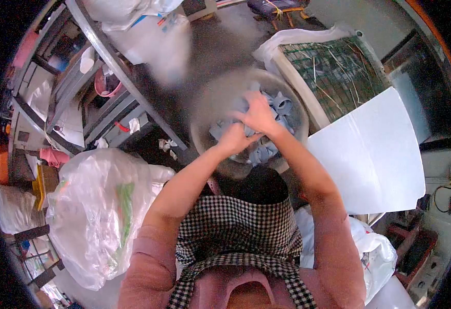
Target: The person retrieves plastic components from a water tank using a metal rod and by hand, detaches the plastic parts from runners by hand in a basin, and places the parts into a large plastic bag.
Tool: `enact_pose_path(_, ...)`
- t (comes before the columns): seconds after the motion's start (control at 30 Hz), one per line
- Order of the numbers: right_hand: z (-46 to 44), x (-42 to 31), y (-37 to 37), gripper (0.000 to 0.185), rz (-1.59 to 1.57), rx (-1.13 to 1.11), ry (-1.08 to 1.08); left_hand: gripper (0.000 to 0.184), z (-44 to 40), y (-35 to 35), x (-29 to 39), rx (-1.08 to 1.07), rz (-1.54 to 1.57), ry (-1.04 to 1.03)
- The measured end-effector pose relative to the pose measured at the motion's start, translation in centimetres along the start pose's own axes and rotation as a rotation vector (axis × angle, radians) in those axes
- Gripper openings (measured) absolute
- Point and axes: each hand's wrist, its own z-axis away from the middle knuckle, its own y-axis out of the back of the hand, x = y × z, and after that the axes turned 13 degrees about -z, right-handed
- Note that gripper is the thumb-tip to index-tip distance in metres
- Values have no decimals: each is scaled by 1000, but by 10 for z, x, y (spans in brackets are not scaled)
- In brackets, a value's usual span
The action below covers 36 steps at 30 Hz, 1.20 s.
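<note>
Both my hands meet over a wide round translucent basin [205, 105] holding several grey-blue curved pieces [282, 105], perhaps plastic or rubber. My right hand [259, 114] reaches in from the right with its fingers curled inward above the pieces. Just in front of it, nearer to me, my left hand [233, 138] is closed, its fingertips mostly hidden. The hands nearly touch. Whatever lies between their fingers is covered and cannot be made out. Another grey-blue piece [263, 153] rests at the near side of the basin.
A large clear plastic bag [99, 206] bulges at the left, below a metal frame [115, 59]. White sacks [158, 44] stand at the back. To the right are a white board [372, 154] and a crate with green mesh [333, 72]. A white bag [375, 252] sits at lower right.
</note>
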Motion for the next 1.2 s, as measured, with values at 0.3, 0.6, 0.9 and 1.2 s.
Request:
enact_pose_path(0.3,2,32,0,72,213,-345,-308,43,4,1,4,-106,81,-158)
enact_pose_path(0.6,0,56,12,63,-7,-267,-548,25,-28,-26,-25,-181,259,-353)
enact_pose_path(0.9,45,163,24,45,187,-6,-707,46,-30,-17,-33,-447,-191,-111)
enact_pose_path(1.2,152,282,-36,43,869,-543,6,35,-44,-29,-71,-356,68,51)
